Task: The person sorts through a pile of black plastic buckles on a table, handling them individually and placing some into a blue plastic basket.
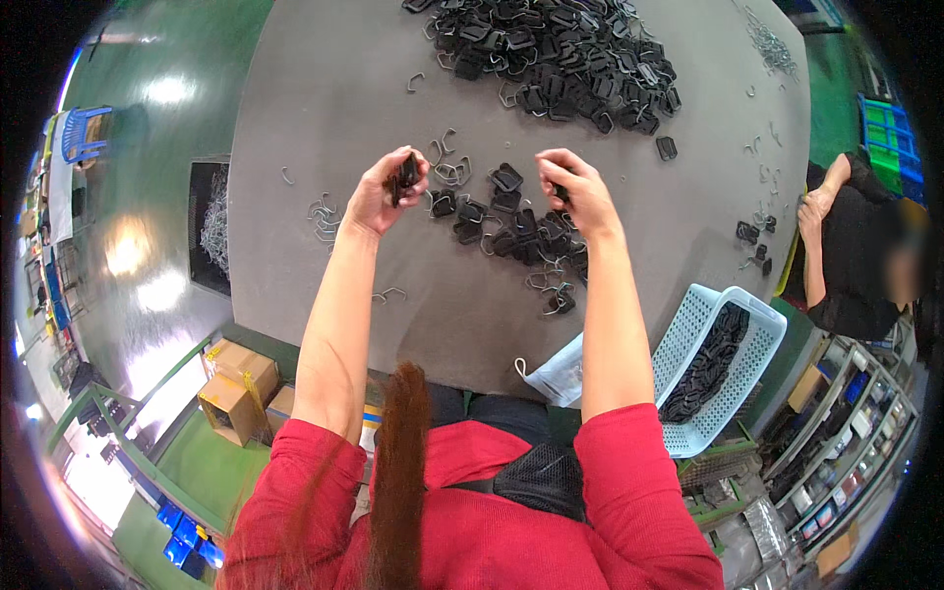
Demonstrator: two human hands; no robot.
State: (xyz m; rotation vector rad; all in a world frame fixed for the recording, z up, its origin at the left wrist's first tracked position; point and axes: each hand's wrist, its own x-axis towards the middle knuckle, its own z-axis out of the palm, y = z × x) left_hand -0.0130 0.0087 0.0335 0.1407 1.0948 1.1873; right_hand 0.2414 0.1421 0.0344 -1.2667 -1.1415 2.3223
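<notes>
My left hand (372,200) is raised over the grey table, its fingers closed round black plastic buckles (405,175); how many is hard to tell. Across from it, my right hand (590,202) is closed in a pinch on a small black piece (560,192), mostly hidden by the fingers, that looks like another buckle. Between and below the hands lies a loose group of black buckles (526,236), some with bent wire hooks attached. Bare wire hooks (452,172) lie beside my left hand, and more hooks (323,218) are scattered to its left.
A big heap of black buckles (560,59) covers the table's far side. At the right edge stands a light blue basket (767,320) holding black parts. A co-worker (855,236) sits at the right, near small hook piles. Cardboard boxes (241,379) stand lower left.
</notes>
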